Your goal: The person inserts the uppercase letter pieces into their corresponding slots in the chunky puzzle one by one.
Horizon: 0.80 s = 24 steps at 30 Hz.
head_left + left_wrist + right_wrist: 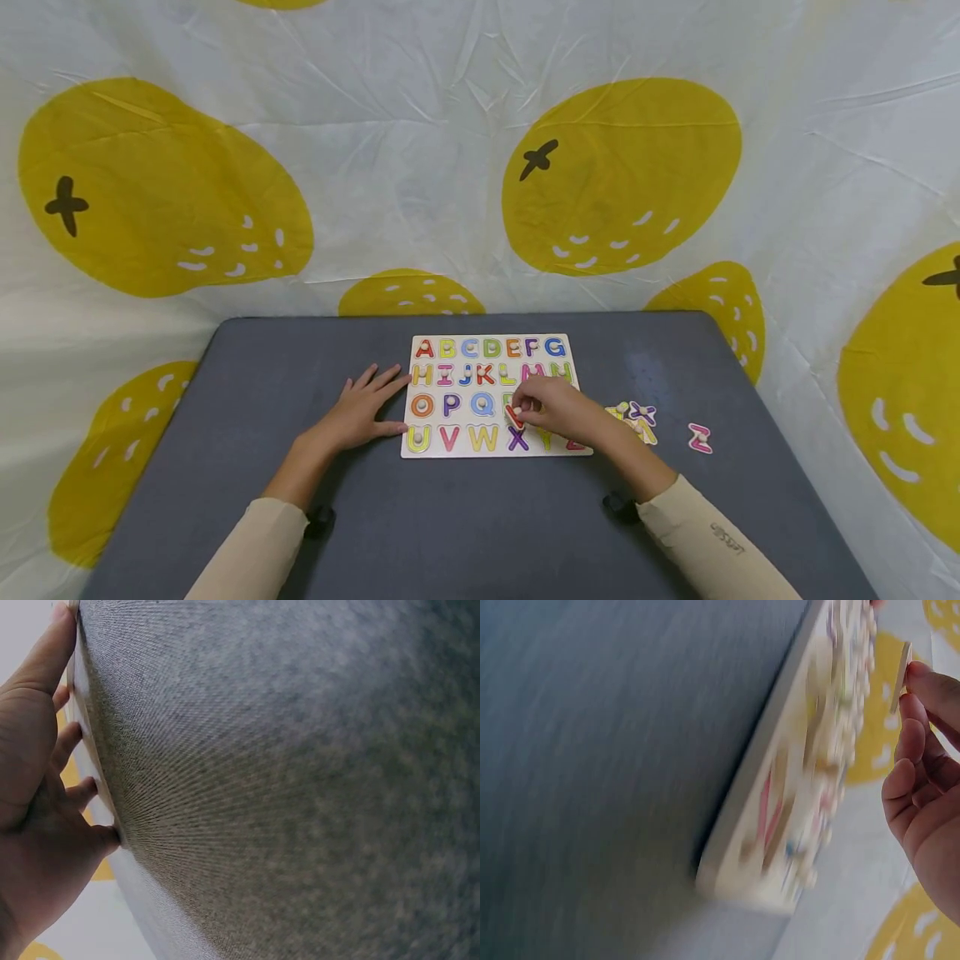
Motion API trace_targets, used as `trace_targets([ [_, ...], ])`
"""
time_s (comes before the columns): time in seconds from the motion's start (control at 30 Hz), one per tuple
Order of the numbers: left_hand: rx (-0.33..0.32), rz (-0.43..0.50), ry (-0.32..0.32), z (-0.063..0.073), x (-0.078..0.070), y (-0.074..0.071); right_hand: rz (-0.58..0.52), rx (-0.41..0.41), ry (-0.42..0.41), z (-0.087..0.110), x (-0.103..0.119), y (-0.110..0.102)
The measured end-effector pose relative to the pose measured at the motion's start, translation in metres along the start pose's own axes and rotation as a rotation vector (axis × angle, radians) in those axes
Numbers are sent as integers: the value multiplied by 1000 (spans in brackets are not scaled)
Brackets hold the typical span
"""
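An alphabet puzzle board lies on the table, with knobbed letters in its upper rows. Between thumb and fingers, my right hand pinches a red letter piece by its knob, over the lower right part of the board. Seen from the right wrist, that letter piece is held edge-on above the board. My left hand lies with fingers spread at the board's left edge, thumb and fingertips touching it. In the bottom row, a yellow U has its knob, while the V, W and X spots show as flat printed letters.
Right of the board lie several loose letters: a purple X, yellow pieces partly behind my right forearm, and a pink Z farther right. A white curtain with yellow fruit prints hangs behind the dark grey table.
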State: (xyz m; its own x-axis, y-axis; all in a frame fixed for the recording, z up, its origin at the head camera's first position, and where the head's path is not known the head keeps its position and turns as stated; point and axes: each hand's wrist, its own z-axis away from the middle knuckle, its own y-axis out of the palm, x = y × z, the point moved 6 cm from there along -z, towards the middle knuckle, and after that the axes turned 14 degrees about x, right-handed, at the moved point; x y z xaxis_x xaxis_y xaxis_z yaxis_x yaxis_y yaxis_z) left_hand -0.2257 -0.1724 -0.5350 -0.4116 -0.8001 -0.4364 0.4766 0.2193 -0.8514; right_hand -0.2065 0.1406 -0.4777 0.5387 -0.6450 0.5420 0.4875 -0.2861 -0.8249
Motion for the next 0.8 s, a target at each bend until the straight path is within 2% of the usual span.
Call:
trace_targets([
  [0.2,-13,5,8,2,-2,-3,-14,70,-66,-29,31,21],
  [0.37,-9,5,7,3,-3,-3,73,100,-109,-52,48,36],
  [0.57,-12,2,11,2,-3,-3,123,138,-82,-70,56,49],
  [0.8,-18,4,11,1,-2,-2,125,121,-72,-82,60,56],
])
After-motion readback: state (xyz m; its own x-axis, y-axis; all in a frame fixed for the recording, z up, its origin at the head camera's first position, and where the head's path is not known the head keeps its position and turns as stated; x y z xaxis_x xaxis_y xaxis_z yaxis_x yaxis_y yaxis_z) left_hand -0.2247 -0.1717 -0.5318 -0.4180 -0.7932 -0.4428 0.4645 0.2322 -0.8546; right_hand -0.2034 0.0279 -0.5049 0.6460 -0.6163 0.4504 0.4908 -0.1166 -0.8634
